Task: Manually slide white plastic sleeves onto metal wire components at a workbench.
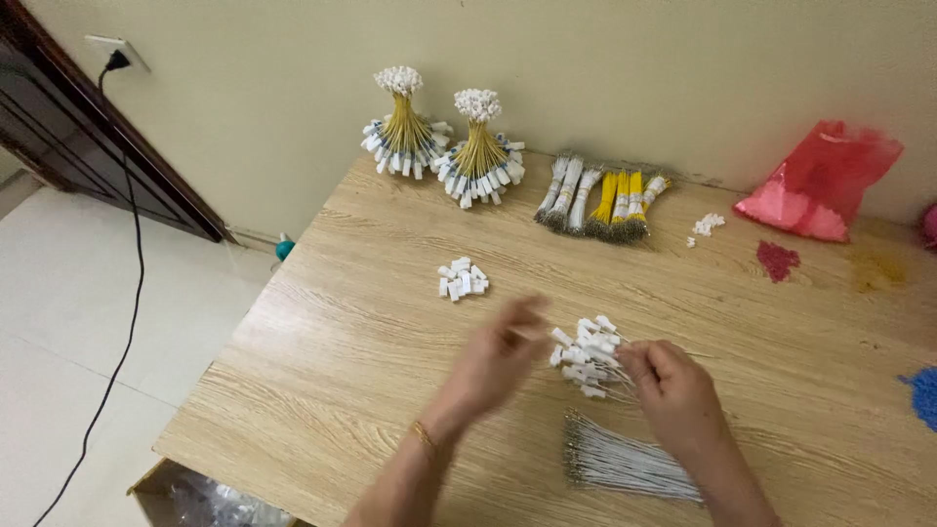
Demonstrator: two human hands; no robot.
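Holding a fan of white-tipped wires over the wooden worktop [351, 361], two bare hands at work.

Left to right: black cable [125, 293] hangs from a wall socket down to the tiled floor; two upright yellow wire bundles [439, 146] stand at the worktop's back edge; small pile of white connectors [463, 278] lies apart, above the left hand [503, 353], which is blurred, fingers loosely spread, cannot tell if it grips anything, just left of the wire fan. White-tipped wires [586, 353] sit between both hands, pinched at their right end by the right hand [673, 385], fingers narrow around the strands. Loose white wire bundle [625, 459] lies on the worktop just below the right hand. Flat white and yellow bundles [600, 203] lie further back, red bag [820, 181] far right.
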